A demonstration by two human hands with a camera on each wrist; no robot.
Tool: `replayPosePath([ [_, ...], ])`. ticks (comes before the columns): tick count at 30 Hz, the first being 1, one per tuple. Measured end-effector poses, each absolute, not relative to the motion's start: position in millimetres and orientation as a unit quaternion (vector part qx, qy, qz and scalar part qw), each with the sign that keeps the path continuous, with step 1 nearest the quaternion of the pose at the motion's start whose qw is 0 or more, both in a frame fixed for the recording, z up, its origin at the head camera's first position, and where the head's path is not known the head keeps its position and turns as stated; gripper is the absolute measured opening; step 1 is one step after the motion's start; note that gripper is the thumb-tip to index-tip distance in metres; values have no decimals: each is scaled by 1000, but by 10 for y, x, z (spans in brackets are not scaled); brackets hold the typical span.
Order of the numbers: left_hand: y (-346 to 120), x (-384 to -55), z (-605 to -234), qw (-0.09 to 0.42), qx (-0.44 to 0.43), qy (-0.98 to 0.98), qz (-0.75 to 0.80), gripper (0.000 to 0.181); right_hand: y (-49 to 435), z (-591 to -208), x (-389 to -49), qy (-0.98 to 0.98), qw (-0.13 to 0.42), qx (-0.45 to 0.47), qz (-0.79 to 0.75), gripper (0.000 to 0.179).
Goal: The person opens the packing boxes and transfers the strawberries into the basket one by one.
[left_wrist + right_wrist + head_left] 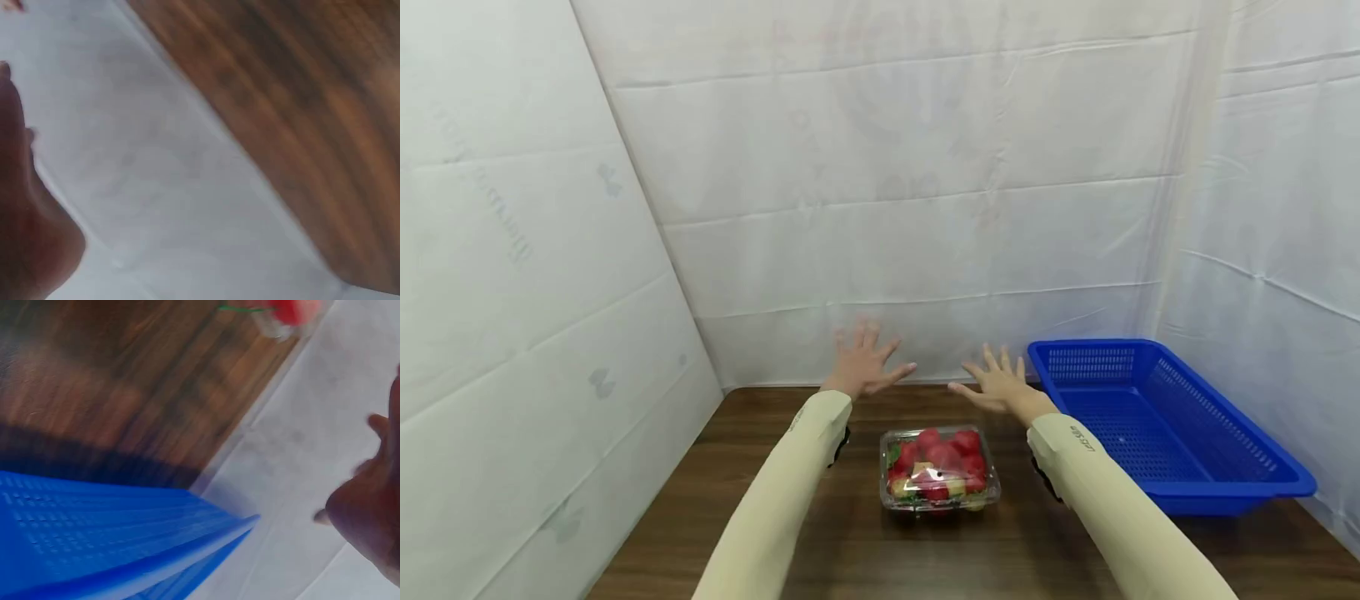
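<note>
A clear plastic box of strawberries (938, 468) sits on the brown wooden table, its lid down over red and some paler fruit. My left hand (861, 364) is raised beyond the box and to its left, fingers spread and slightly blurred. On the other side my right hand (1000, 385) is held up with spread fingers, close to the left edge of a blue basket (1165, 433). Neither hand touches the box. Only part of the left hand (37, 212) shows in the left wrist view. In the right wrist view the right hand (369, 500) appears at the edge.
The blue basket, with slotted sides, stands on the right of the table (760, 442). White sheeting (887, 208) hangs behind the table's back edge and along both sides. Cream sleeves cover both forearms.
</note>
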State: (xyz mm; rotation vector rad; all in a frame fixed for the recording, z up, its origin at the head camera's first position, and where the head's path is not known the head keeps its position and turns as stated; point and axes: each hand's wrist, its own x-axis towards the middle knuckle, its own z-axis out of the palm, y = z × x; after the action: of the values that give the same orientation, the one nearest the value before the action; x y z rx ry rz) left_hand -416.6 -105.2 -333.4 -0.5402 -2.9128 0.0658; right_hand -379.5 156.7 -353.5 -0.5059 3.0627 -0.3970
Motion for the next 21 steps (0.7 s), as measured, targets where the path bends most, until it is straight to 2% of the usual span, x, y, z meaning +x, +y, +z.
replayPosePath([
  [6,-894,-3778,-3177,-96,-203,-966,126,84,1428,-3478,-3678,954,150,-230,-120,68],
  [11,-876,-3496,-3317,-234,-199,-947,94,102,1373,-3543,-3609,932,243,-229,-145,75],
  [16,-889,-3496,-3485,-305,-194,-932,12,114,1391,-3615,-3562,922,268,-219,-175,76],
  [19,-888,-3531,-3508,-312,-197,-929,-16,114,1415,-3619,-3555,925,254,-221,-174,73],
  [21,-886,-3552,-3503,-298,-201,-933,-19,113,1427,-3616,-3564,932,233,-220,-168,71],
])
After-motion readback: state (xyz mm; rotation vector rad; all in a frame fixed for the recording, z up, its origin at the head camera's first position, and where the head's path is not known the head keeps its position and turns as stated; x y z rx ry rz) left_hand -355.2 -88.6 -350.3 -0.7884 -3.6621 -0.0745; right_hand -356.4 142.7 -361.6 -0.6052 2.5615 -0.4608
